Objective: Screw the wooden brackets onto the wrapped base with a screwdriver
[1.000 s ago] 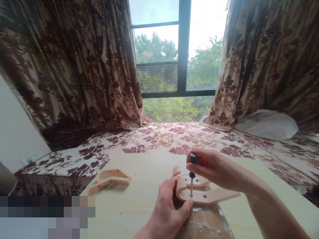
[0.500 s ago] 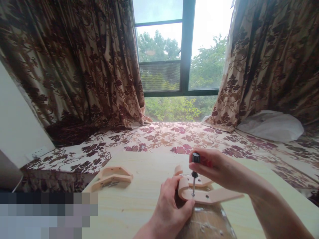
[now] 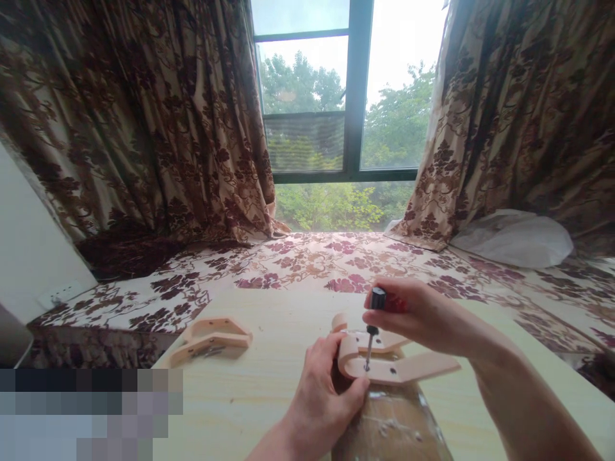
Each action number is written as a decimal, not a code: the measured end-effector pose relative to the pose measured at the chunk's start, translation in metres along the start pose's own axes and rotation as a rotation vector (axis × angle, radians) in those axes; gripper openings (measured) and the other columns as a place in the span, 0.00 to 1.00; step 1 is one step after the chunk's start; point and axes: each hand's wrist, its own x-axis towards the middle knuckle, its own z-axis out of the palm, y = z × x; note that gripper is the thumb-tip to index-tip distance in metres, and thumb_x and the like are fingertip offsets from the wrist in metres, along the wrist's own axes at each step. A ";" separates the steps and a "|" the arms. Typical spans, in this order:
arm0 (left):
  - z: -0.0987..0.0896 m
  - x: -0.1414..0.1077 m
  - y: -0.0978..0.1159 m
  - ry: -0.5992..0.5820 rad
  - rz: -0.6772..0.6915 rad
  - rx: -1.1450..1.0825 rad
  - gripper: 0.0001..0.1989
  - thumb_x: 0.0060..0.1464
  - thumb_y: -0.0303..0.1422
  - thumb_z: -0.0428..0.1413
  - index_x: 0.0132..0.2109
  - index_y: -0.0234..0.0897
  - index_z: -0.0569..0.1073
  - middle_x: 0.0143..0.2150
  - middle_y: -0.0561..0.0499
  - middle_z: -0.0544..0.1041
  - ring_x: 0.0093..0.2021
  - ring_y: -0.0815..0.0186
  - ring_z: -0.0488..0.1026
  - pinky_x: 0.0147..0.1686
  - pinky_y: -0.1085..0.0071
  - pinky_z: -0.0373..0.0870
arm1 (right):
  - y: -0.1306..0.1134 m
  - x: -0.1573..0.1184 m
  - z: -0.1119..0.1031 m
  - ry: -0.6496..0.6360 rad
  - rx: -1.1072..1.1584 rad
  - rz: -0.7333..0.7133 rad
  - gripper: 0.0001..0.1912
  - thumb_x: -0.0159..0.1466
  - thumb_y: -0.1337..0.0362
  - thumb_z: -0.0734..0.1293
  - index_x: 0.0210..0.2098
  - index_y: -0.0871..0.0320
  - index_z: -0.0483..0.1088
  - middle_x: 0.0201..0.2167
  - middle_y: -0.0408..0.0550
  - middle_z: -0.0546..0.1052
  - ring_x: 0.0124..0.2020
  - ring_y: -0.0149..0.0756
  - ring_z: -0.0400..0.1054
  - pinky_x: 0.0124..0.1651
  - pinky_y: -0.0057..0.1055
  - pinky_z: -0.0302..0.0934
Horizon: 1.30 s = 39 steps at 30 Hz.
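Observation:
My right hand (image 3: 418, 314) is closed around the dark handle of a screwdriver (image 3: 378, 298), whose shaft slants down to a hole in a pale wooden hook (image 3: 418, 370). That hook has a curled end and a second dark hole farther along. Wrapped around the curled end is my left hand (image 3: 317, 390), its thumb pressing near the screwdriver tip. Both hooks rest on a brown board (image 3: 391, 422) with a shiny, film-like edge; the other wooden hook (image 3: 382, 342) lies just behind, partly hidden by my right hand.
Angled wooden pieces with holes (image 3: 216, 325) lie on the pale tabletop (image 3: 259, 410) at left, beside small dark metal screws (image 3: 209, 351). Beyond it stretches a floral-covered ledge (image 3: 307, 262) below the window. A white translucent bag (image 3: 516, 238) sits at right.
The whole view has shifted slightly. The screwdriver leans a little more, its tip staying at the same hole, and both hands keep their grip.

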 end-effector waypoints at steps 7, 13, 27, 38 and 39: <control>0.001 0.002 0.001 0.017 -0.002 -0.008 0.20 0.48 0.31 0.55 0.50 0.44 0.65 0.49 0.51 0.71 0.52 0.60 0.66 0.55 0.60 0.61 | -0.007 -0.003 -0.008 -0.003 0.038 0.027 0.05 0.60 0.63 0.64 0.33 0.59 0.67 0.21 0.37 0.61 0.22 0.25 0.53 0.23 0.23 0.48; 0.002 0.002 0.001 0.019 0.001 -0.011 0.20 0.48 0.32 0.55 0.50 0.42 0.64 0.50 0.49 0.71 0.54 0.59 0.65 0.57 0.59 0.59 | 0.000 -0.001 -0.006 0.070 -0.095 0.010 0.12 0.62 0.57 0.63 0.28 0.59 0.65 0.19 0.38 0.61 0.22 0.26 0.52 0.23 0.24 0.47; 0.003 0.002 -0.003 0.014 0.010 -0.006 0.22 0.49 0.32 0.56 0.52 0.43 0.64 0.50 0.50 0.71 0.53 0.59 0.66 0.57 0.59 0.60 | -0.002 -0.002 -0.004 0.067 -0.190 -0.043 0.12 0.64 0.56 0.62 0.30 0.58 0.63 0.20 0.38 0.63 0.22 0.26 0.54 0.24 0.24 0.50; 0.001 0.002 0.000 0.015 0.014 -0.006 0.21 0.49 0.32 0.56 0.52 0.43 0.64 0.50 0.49 0.72 0.52 0.59 0.68 0.55 0.59 0.62 | -0.008 -0.004 -0.008 0.013 -0.118 -0.047 0.12 0.64 0.58 0.62 0.29 0.59 0.65 0.21 0.38 0.60 0.22 0.26 0.52 0.24 0.24 0.49; 0.001 0.002 -0.001 0.015 0.015 -0.007 0.21 0.49 0.32 0.56 0.52 0.42 0.64 0.50 0.49 0.72 0.52 0.59 0.68 0.55 0.59 0.62 | -0.007 -0.003 -0.007 0.030 -0.139 -0.046 0.12 0.64 0.57 0.62 0.28 0.59 0.64 0.20 0.38 0.60 0.22 0.26 0.52 0.23 0.24 0.49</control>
